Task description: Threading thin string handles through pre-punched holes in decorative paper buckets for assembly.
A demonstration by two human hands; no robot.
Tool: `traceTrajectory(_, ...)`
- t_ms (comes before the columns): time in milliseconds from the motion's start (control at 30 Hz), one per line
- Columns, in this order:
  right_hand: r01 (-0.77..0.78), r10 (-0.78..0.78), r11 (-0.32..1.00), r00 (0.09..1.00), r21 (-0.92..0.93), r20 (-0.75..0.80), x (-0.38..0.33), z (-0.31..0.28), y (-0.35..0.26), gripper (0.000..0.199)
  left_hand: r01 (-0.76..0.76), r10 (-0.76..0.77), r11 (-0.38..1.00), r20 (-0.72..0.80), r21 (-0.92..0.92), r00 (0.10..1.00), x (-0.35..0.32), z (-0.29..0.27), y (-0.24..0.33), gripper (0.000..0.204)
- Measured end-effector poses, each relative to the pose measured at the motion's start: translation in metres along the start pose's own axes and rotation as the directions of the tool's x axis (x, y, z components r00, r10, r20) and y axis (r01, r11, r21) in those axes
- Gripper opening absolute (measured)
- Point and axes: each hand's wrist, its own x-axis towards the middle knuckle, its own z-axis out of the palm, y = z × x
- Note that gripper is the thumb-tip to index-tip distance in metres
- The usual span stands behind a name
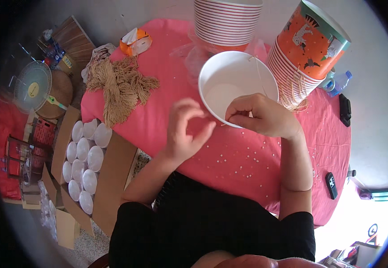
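Note:
A white paper bucket [220, 82] stands tilted before me, its mouth facing up toward me. Thin tan cord [258, 71] runs from a hole in the bucket's far rim down the inside toward my right hand [265, 114]. Thumb and fingers of that hand are pinched together over the near rim, on the cord as far as I can see; their tips partly hide it. A short bit of cord shows at the near rim, left of the pinch. Just left of the bucket my left hand [186, 129] hovers with curved, spread fingers, slightly blurred and holding nothing.
Nested paper buckets [227, 22] stand behind, with an orange patterned stack [310, 44] at right, cords hanging from it. A tan cord bundle [122, 87] and tissue pack [136, 41] lie left on the pink tablecloth [167, 58]. A cardboard box [118, 169] holds several white cups.

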Motion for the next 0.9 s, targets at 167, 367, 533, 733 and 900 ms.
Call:
traceTrajectory(167,-0.01,0.01,0.999,1.0,-0.036,0.012,-0.001,0.001,-0.002,0.008,-0.064,0.062,0.998,0.115,0.008,0.991,-0.001,0.012,0.009,0.034)
traceTrajectory(367,-0.009,0.009,1.0,1.0,-0.027,0.004,0.0,0.001,-0.001,0.008,-0.112,0.107,0.992,0.075,0.065,0.991,0.0,0.02,0.013,0.023)
traceTrajectory(533,-0.014,0.014,1.0,0.999,0.0,-0.04,0.0,0.003,-0.001,0.008,-0.046,0.043,0.997,0.053,0.058,0.998,0.002,0.023,0.014,0.019)
traceTrajectory(733,-0.053,0.052,0.998,0.997,-0.022,-0.058,-0.006,-0.002,-0.005,0.011,0.167,-0.161,0.983,0.092,-0.072,0.983,0.003,0.008,0.015,0.017)
traceTrajectory(900,-0.227,0.165,0.944,0.953,-0.239,-0.253,-0.015,-0.017,-0.018,0.015,0.491,-0.501,0.412,0.259,-0.768,0.826,0.016,-0.023,0.004,0.003)
